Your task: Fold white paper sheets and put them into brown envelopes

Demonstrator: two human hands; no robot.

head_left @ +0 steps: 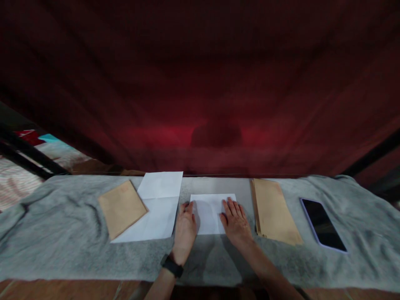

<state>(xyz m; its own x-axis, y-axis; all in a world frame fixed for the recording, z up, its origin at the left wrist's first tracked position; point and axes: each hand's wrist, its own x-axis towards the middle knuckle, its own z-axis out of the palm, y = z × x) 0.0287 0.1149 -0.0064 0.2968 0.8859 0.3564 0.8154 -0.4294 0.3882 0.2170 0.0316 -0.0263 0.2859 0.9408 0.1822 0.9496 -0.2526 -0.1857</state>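
A white sheet of paper (208,214), seemingly folded, lies flat in front of me. My left hand (185,225) is at its left edge, fingers curled in and thumb at the margin, gripping that side. On the right part of the same sheet rests my right hand (236,220), palm down with fingers stretched and slightly spread. Left of my hands lies a larger white sheet (161,216) with a crease across it. A stack of brown envelopes (275,210) is to the right of my right hand.
Another brown envelope or small stack (121,208) overlaps the larger sheet's left side. A phone (323,225) in a purple case lies at the far right. Grey cloth (71,233) covers the surface, and a dark red curtain (200,83) hangs behind it.
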